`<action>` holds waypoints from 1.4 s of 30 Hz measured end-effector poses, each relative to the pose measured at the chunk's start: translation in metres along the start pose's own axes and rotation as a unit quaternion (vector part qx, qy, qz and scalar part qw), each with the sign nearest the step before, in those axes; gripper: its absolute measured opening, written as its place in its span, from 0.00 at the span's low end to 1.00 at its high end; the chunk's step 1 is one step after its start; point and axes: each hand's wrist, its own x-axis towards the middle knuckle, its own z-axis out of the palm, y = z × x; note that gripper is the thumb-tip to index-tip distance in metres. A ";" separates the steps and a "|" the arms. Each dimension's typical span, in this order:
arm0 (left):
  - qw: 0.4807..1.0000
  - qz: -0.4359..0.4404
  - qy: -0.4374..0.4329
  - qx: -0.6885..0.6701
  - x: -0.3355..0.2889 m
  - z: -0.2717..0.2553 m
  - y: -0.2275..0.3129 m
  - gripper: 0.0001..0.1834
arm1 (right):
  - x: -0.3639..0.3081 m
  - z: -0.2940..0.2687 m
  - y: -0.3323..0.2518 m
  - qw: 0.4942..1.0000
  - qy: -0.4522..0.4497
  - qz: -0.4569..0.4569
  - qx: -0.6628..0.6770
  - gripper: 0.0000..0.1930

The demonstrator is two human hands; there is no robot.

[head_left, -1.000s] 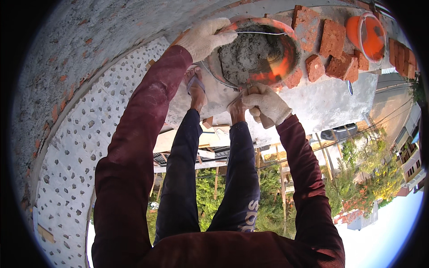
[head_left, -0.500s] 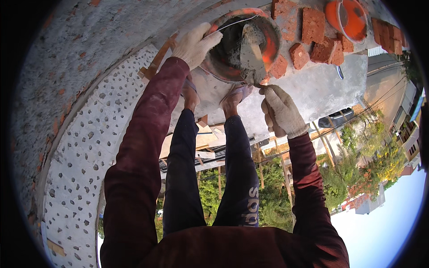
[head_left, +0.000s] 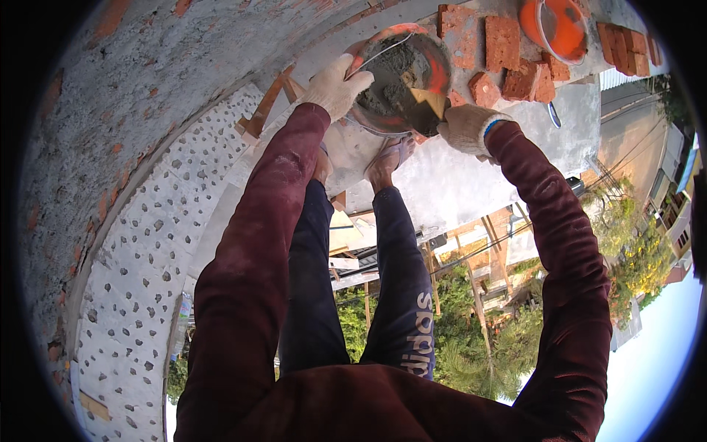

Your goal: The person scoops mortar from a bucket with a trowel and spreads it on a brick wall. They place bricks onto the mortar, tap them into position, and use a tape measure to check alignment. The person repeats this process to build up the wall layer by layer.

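An orange bucket (head_left: 440, 72) holds wet grey mortar (head_left: 394, 74) just beyond my feet. My left hand (head_left: 335, 88), in a pale knitted glove, grips the bucket's thin wire handle (head_left: 379, 53) at the left rim. To the right of the bucket, my gloved right hand (head_left: 470, 130) is closed round a trowel, its handle hidden by the fingers. The trowel blade (head_left: 427, 104) is tilted over the bucket's near right side, its lower edge by the mortar. One face of the blade catches yellowish light.
Red bricks (head_left: 502, 43) and broken pieces (head_left: 524, 79) lie right of the bucket. Farther right stands a second orange bucket (head_left: 554, 29). A rough plastered wall (head_left: 132, 96) rises on the left. The concrete slab (head_left: 456, 180) ends at a drop, with greenery below.
The trowel blade, earlier lying flat and mortar-coated over the bucket, is now turned on edge nearer the right rim. My right wrist has rotated and its elbow swung outward. My left hand keeps its grip.
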 end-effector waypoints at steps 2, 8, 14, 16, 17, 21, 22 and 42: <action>0.999 -0.013 -0.008 0.036 -0.003 -0.001 0.002 0.24 | -0.017 0.001 0.002 0.994 0.081 -0.006 0.077 0.26; 0.999 -0.016 -0.014 0.044 -0.002 0.023 0.001 0.23 | 0.077 0.077 0.031 0.972 0.231 -0.028 -0.046 0.25; 0.999 0.002 0.036 0.007 0.001 0.023 -0.015 0.22 | -0.004 0.041 0.033 0.915 0.346 0.077 -0.195 0.13; 0.999 0.005 0.003 0.033 -0.008 0.020 0.002 0.22 | 0.011 0.033 0.049 0.868 0.415 0.101 -0.254 0.14; 0.999 0.019 0.003 0.030 -0.003 0.023 0.001 0.22 | 0.035 0.031 0.061 0.866 0.427 0.118 -0.231 0.14; 1.000 0.022 -0.022 -0.001 0.011 0.021 -0.009 0.24 | 0.105 0.088 0.076 0.938 0.341 0.049 -0.025 0.15; 0.999 0.010 -0.027 -0.013 0.007 0.021 -0.014 0.24 | 0.092 0.093 0.057 0.926 0.370 0.034 0.064 0.15; 0.996 0.020 0.000 -0.088 0.002 0.004 -0.037 0.21 | -0.001 0.122 -0.025 0.476 -0.065 -0.183 0.858 0.23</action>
